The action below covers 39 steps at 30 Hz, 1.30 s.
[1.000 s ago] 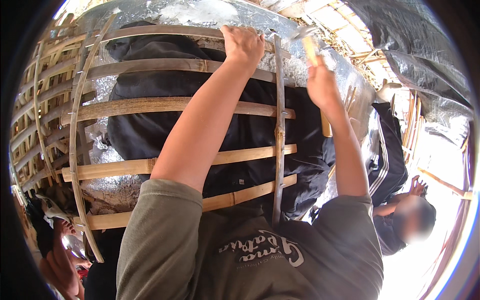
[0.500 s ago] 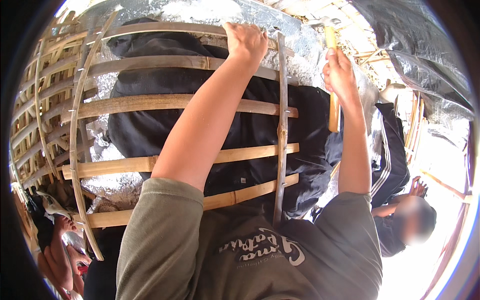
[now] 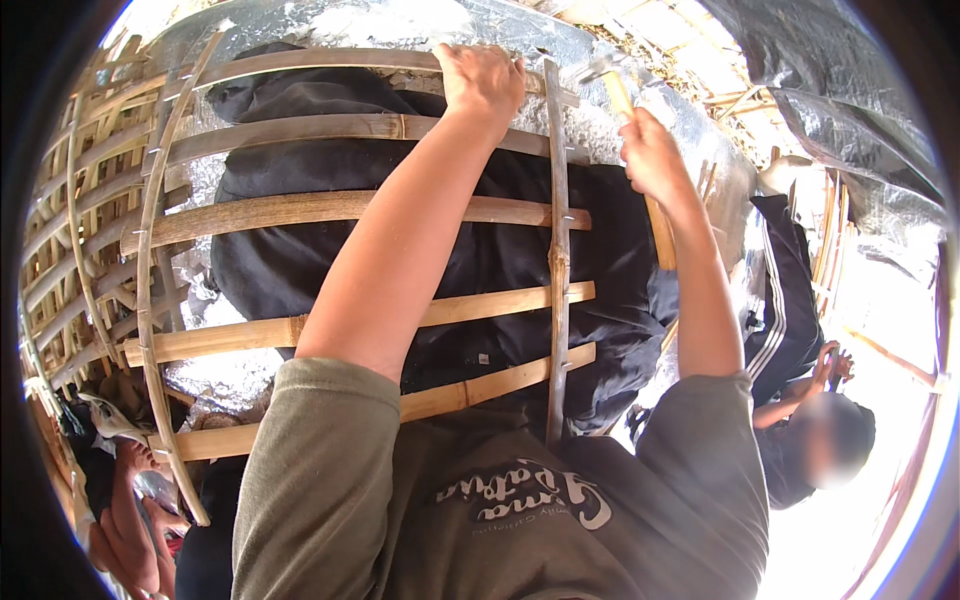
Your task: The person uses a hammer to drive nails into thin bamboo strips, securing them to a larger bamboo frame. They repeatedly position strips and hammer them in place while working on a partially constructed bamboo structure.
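Observation:
Across my legs in dark trousers lies a frame of split bamboo, with several cross slats joined to a long upright strip on the right and another on the left. My left hand is closed over the farthest bamboo slat, near its right end; the fingertips are partly hidden. In my right hand, closed round its wooden handle, is a hammer. The hammer's metal head is just right of the upright strip's far end. Small shiny nail points show along the strips.
Stacked bamboo lattice stands at the left. A person sits at the right, hands raised; another person's limbs show at lower left. Dark plastic sheeting hangs at far right. Silvery sheeting lies under the frame.
My right hand has moved left with the hammer, bringing its head closer to the upright strip's far end. The left hand and frame have shifted slightly left in view.

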Available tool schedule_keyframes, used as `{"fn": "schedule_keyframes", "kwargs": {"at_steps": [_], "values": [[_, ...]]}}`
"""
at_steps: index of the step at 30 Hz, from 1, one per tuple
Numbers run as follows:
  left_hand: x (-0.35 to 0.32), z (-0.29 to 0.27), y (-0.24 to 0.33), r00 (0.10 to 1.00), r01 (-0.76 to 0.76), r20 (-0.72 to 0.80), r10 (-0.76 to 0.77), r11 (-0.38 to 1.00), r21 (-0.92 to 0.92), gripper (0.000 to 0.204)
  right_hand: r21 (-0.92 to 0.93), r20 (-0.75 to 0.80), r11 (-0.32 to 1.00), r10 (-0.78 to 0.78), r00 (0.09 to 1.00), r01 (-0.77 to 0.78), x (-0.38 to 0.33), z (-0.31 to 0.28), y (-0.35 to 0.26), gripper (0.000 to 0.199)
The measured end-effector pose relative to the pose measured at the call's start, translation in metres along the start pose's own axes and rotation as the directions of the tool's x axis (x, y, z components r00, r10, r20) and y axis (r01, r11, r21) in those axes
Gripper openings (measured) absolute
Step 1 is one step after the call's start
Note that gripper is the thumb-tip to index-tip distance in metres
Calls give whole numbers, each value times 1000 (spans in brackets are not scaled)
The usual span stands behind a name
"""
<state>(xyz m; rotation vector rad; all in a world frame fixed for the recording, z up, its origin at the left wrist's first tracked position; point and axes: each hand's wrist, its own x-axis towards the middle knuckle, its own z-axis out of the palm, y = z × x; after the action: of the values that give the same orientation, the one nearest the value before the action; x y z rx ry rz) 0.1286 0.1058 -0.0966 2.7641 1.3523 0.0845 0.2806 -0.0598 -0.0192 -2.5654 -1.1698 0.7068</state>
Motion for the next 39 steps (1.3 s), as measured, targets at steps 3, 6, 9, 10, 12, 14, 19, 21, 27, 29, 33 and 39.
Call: {"fn": "schedule_keyframes", "kwargs": {"at_steps": [3,6,9,10,12,14,19,21,27,29,33,39], "values": [[-5,-7,-5,999,-13,34,12,999,33,48,400,-69,886,284,956,-234,-20,-8,-41,29],[-3,-10,5,999,-29,22,28,999,42,48,77,-39,997,35,999,-32,-13,25,-13,30],[-7,-5,-3,1000,-15,26,15,1000,-3,50,514,194,818,181,964,-257,-24,12,-20,33],[-6,-10,-3,998,-18,59,19,1000,-6,50,656,213,702,181,960,-278,-30,3,-18,33],[-3,-19,1,991,-35,125,37,999,-18,52,503,-69,859,148,987,-94,-30,10,-11,32],[-3,-7,3,998,-28,61,27,999,18,53,215,-116,975,81,990,-55,-26,29,-5,31],[1,0,-4,1000,-10,19,9,1000,22,55,568,124,770,268,955,-290,-43,1,-31,27],[-2,-5,5,998,-41,52,38,998,51,54,397,-192,914,165,967,-77,-26,22,7,29],[-3,-4,-2,1000,-16,8,16,998,54,56,442,82,869,208,975,-223,-30,8,-17,35],[-2,-9,-2,997,-10,75,9,1000,14,58,528,24,837,154,988,-143,-22,16,0,33],[-5,-21,-2,979,-40,202,39,999,-2,59,461,169,860,156,973,-218,-32,33,-25,26],[-5,-17,1,994,-43,101,41,999,16,58,701,34,697,177,984,-150,-35,17,1,27]]}}
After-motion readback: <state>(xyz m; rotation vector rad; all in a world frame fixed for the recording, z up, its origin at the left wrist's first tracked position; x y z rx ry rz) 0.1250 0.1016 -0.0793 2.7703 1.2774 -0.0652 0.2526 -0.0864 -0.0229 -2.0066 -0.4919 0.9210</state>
